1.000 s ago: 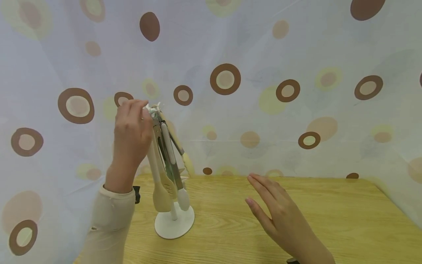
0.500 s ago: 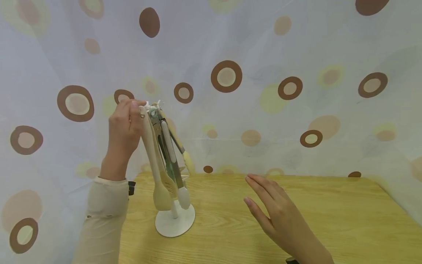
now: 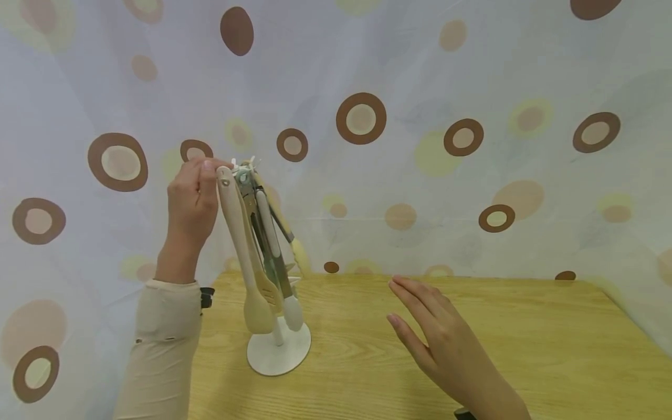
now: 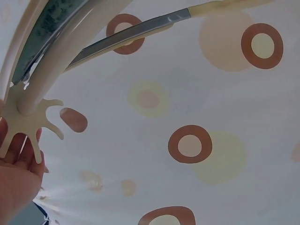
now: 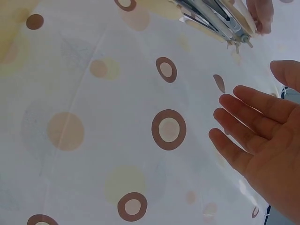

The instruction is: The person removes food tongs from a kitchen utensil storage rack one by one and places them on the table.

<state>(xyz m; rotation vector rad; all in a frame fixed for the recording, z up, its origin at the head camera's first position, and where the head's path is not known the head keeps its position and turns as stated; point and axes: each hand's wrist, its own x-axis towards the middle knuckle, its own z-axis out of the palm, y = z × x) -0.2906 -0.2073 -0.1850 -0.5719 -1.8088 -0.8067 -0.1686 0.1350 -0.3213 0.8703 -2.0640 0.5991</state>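
My left hand (image 3: 191, 195) is raised beside the top of a white utensil stand (image 3: 278, 357), its fingertips right at the handle end of a cream cooking spoon (image 3: 259, 309). That spoon hangs head down, the hole in its handle near the hooks. In the left wrist view the fingers (image 4: 21, 150) show behind the white hooks (image 4: 40, 122). Beside the spoon hang a slotted turner (image 3: 270, 296) and tongs with a white tip (image 3: 293, 314). My right hand (image 3: 446, 338) hovers over the table to the right, fingers straight, holding nothing.
Yellow-tipped tongs (image 3: 299, 256) hang out from the stand's right side. The stand's round base rests on a wood-grain table (image 3: 357, 350). A white curtain (image 3: 409, 70) with brown and yellow dots closes off the back and sides.
My left hand has drawn left and slightly off the spoon's handle, whose top end now shows. The spoon's handle leans further left. My right hand has hardly moved.
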